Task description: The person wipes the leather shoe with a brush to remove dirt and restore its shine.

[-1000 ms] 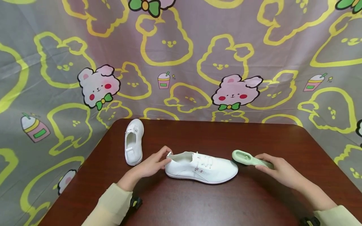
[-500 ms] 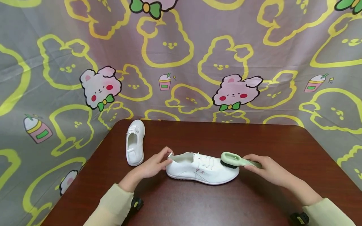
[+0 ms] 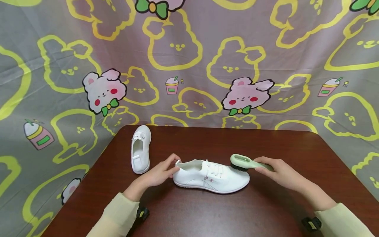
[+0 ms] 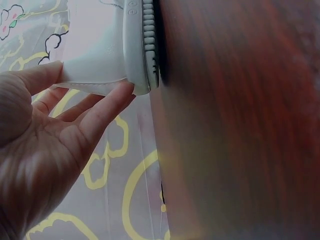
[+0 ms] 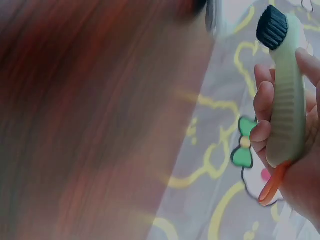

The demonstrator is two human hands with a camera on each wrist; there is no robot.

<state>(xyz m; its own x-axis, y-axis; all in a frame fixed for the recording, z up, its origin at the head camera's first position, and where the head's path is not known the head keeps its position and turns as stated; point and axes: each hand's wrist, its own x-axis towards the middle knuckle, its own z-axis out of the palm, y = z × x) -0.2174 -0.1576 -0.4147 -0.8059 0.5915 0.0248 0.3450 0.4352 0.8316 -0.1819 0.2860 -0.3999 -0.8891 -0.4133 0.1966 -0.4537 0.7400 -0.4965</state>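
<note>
A white lace-up shoe (image 3: 189, 177) lies sole down in the middle of the table, toe to the right. My left hand (image 3: 160, 171) pinches its heel, thumb and fingers on either side of the back edge, as the left wrist view shows with the heel (image 4: 100, 50). In my right hand (image 3: 281, 172) is a light green shoe brush (image 3: 244, 161), gripped by its handle. Its dark bristles (image 5: 272, 27) face down at the top of the shoe's toe in the head view. An orange loop (image 5: 272, 185) hangs from the handle's end.
A second white shoe (image 3: 140, 154) sits at the table's left, toe pointing to the back. The dark red-brown table (image 3: 237, 217) ends in a rounded back edge against a cartoon-print cloth (image 3: 189, 79).
The brush in my right hand has moved left from beyond the toe onto the shoe's upper, then lifted slightly. My left hand has stayed at the heel.
</note>
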